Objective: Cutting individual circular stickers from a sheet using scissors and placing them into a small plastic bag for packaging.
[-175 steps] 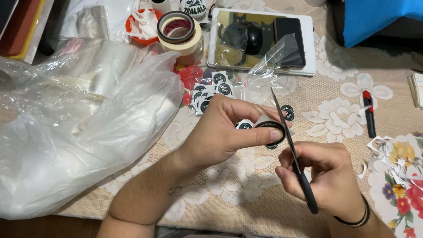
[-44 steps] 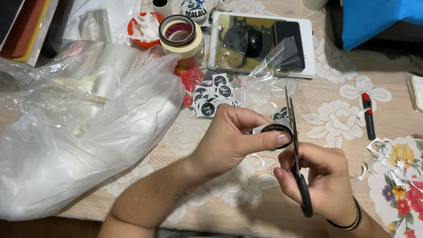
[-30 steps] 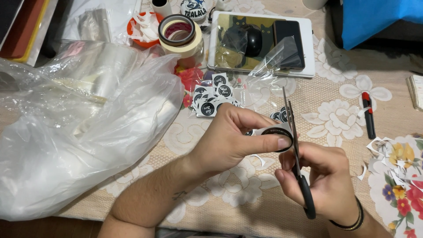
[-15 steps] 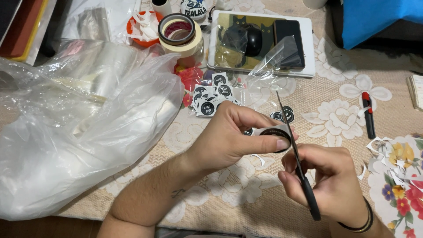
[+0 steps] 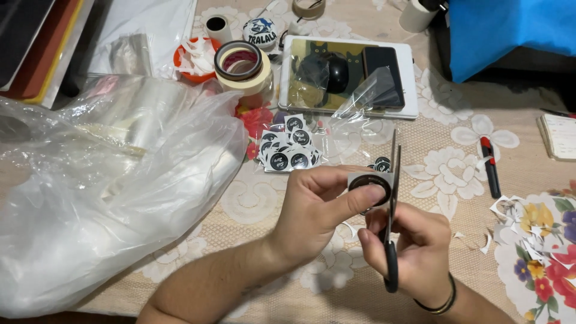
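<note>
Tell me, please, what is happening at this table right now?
A person is cutting out a round black sticker. The left hand pinches its white paper between thumb and fingers, while the right hand works black-handled scissors along its right edge, blades pointing away. A pile of cut stickers lies just beyond, white paper offcuts are scattered to the right, and a big clear plastic bag fills the left of the lace tablecloth.

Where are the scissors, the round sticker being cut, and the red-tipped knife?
scissors [image 5: 393, 180], head view, on the blades.
round sticker [image 5: 367, 182], head view, on its black disc.
red-tipped knife [image 5: 490, 169], head view, mid-body.
</note>
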